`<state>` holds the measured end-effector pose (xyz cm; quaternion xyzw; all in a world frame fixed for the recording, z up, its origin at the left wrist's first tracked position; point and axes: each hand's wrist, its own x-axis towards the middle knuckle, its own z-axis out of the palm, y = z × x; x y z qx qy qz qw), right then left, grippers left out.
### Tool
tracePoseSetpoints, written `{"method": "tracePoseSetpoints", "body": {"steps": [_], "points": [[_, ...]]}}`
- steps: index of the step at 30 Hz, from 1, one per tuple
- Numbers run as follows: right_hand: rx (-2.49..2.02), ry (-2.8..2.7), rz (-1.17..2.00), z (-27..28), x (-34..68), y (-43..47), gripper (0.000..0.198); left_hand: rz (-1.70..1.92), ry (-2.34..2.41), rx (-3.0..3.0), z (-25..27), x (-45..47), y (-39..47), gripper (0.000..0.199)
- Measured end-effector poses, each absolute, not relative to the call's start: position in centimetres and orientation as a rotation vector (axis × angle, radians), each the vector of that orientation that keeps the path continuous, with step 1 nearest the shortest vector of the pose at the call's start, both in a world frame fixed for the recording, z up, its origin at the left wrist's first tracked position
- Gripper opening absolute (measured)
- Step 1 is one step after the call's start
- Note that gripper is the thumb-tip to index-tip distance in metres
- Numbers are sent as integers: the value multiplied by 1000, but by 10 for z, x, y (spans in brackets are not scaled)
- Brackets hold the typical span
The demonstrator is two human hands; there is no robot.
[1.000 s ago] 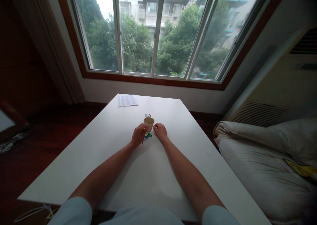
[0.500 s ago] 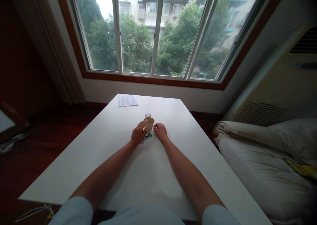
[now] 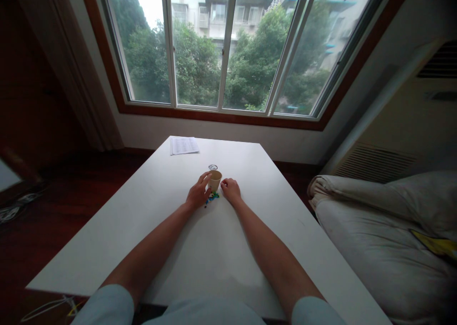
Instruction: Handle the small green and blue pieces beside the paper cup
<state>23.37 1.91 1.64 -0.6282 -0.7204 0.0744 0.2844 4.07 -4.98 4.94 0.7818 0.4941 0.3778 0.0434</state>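
A tan paper cup (image 3: pixel 214 181) stands upright on the white table, its mouth facing up. My left hand (image 3: pixel 198 191) is curved around the cup's left side, fingers by the rim and thumb at the front. Just right of the cup, my right hand (image 3: pixel 231 190) rests on the table with its fingers curled in. Whatever may lie inside those fingers is hidden. Small green, blue and dark pieces (image 3: pixel 213 198) lie in a loose pile in front of the cup, too small to name. Behind it is a small clear round object with a dark outline (image 3: pixel 213 167).
Printed paper sheets (image 3: pixel 184 145) lie at the far left corner of the white table (image 3: pixel 221 258). Beyond the table is a wide window (image 3: pixel 221 48). A padded seat with a light cover (image 3: pixel 371 229) stands to the right. Cables (image 3: pixel 46 308) hang at the near left.
The cup and my left hand have shifted very slightly; my left fingertips sit lower by the rim. My right hand stays almost in place.
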Motion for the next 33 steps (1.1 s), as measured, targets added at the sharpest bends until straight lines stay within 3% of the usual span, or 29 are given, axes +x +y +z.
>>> {"method": "tracePoseSetpoints", "body": {"steps": [16, 26, 33], "points": [[-1725, -2081, 298, 31, 244, 17, 20, 1401, 1615, 2216, 40, 22, -35, 34], [-1645, -2359, 364, 41, 247, 7, 12, 970, 1732, 2256, 17, 11, -15, 27], [-1744, -2304, 355, 43, 242, 4, 18, 805, 1713, 2330, 20, 13, -19, 23]]}}
